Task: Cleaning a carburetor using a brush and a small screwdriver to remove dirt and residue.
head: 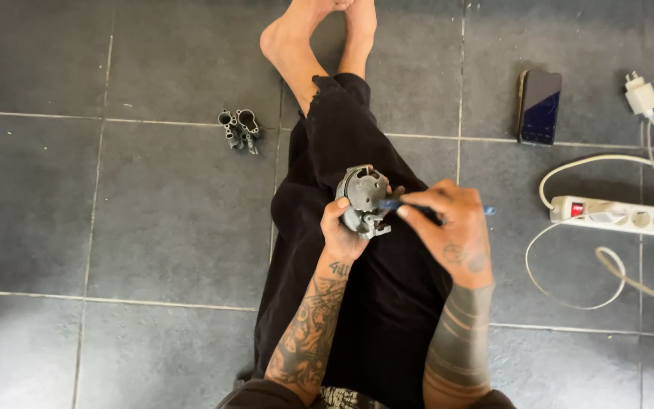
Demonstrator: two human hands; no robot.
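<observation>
I sit on a dark tiled floor with my legs in black trousers stretched out ahead. My left hand (342,231) grips a round grey metal housing (362,197) with several holes, held over my lap. My right hand (452,227) holds a thin blue-handled tool (399,204) whose tip points into the housing. The blue end of the tool sticks out past my right hand on the right.
A small grey metal part with two round openings (240,129) lies on the floor to the left. On the right are a phone (539,106), a white power strip (622,217), a white charger plug (641,95) and loose white cables (569,299).
</observation>
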